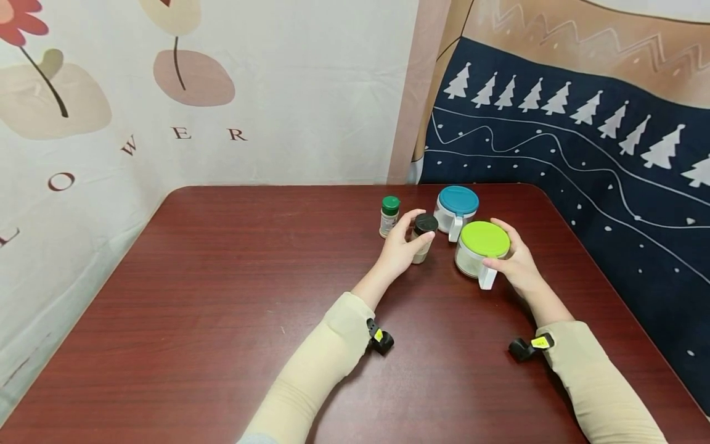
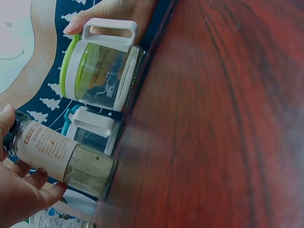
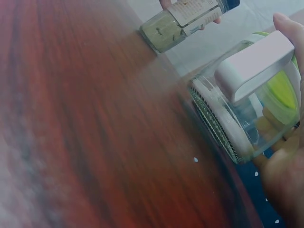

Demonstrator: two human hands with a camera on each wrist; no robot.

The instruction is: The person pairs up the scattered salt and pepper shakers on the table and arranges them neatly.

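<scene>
Left hand (image 1: 398, 248) pinches a black-capped bottle (image 1: 426, 223) near its top; right hand (image 1: 520, 265) curls round a green-lidded jar (image 1: 482, 242), both toward the desk's (image 1: 249, 296) back. Swinging sideways could topple the green-capped bottle (image 1: 390, 216) or bump the blue-lidded jar (image 1: 457, 206).

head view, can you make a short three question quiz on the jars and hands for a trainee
1. Which hand grips the black-lidded jar?
2. True or false: in the head view, the blue-lidded jar stands farther back than the lime-lidded jar.
3. In the head view, the small bottle left of the black-lidded jar is capped in: a) red, b) green, c) white.

Key: 1. The left hand. 2. True. 3. b.
</scene>
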